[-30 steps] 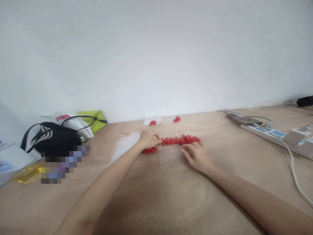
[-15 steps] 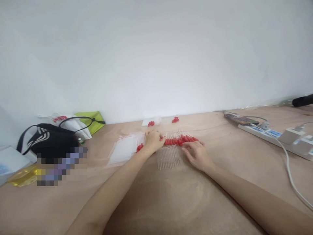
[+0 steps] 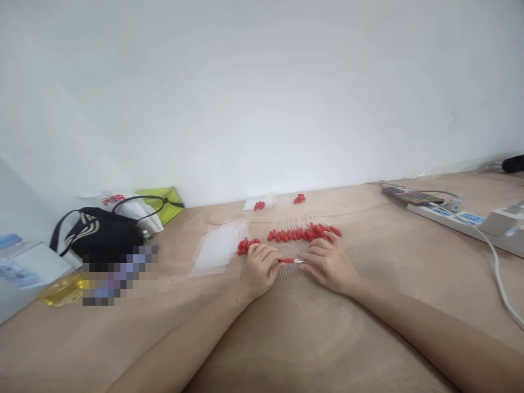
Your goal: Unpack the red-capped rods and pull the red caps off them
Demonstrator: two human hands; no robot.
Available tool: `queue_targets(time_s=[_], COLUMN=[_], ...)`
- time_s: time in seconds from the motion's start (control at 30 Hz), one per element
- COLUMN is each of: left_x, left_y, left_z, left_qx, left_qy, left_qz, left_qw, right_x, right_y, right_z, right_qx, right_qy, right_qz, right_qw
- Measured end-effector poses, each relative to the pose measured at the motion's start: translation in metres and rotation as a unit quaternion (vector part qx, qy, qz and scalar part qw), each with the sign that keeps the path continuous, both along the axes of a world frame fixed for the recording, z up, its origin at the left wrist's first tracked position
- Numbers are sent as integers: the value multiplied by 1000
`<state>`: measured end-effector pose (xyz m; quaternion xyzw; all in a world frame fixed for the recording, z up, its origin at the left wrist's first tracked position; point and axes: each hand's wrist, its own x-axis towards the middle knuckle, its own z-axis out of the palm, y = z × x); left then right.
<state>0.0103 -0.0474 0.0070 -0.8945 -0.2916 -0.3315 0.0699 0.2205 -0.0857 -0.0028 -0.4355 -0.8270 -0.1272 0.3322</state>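
Note:
Between my hands lies a small thin stick (image 3: 287, 261), red at its left part and clear at its right. My left hand (image 3: 261, 267) pinches the red part between thumb and fingers. At the clear end, the fingertips of my right hand (image 3: 329, 262) are closed on it. Just beyond the hands runs a row of red-tipped sticks (image 3: 286, 235) with pale shafts pointing to the wall; on the right they overlap in a heap. Beneath the held stick is a row of clear thin sticks (image 3: 290, 273), partly hidden by my hands. A small red pile (image 3: 244, 246) touches the bags' edge.
Flat clear bags (image 3: 215, 248) lie left of the hands. Further back are two small red clusters (image 3: 259, 206). A black bag (image 3: 96, 237) and a lime-green bag (image 3: 170, 202) stand at left. On the right lie a phone (image 3: 420, 197) and a white power strip (image 3: 438, 215) with cables.
My left hand has come back from the red-tipped row toward me, now with a red piece in its fingers. My right hand has closed on the clear end, and the view has shifted slightly.

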Motion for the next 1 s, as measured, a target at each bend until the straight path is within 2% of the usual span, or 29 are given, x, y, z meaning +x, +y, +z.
queue_targets(time_s=[0.3, 0.63, 0.87, 1.0], left_x=[9, 5, 7, 0], left_y=[-2, -4, -3, -1], left_z=[2, 0, -3, -3], left_qx=[-19, -20, -39, -47], left_qy=[18, 47, 27, -12], left_qz=[-44, -56, -82, -82], left_qw=[999, 997, 996, 995], right_x=[-7, -3, -2, 11], right_y=[-3, -2, -2, 0], right_z=[1, 2, 4, 5], right_qx=[-10, -5, -24, -53], right_qy=[-6, -9, -7, -11], right_qz=[30, 62, 78, 66], right_qw=[999, 998, 997, 996])
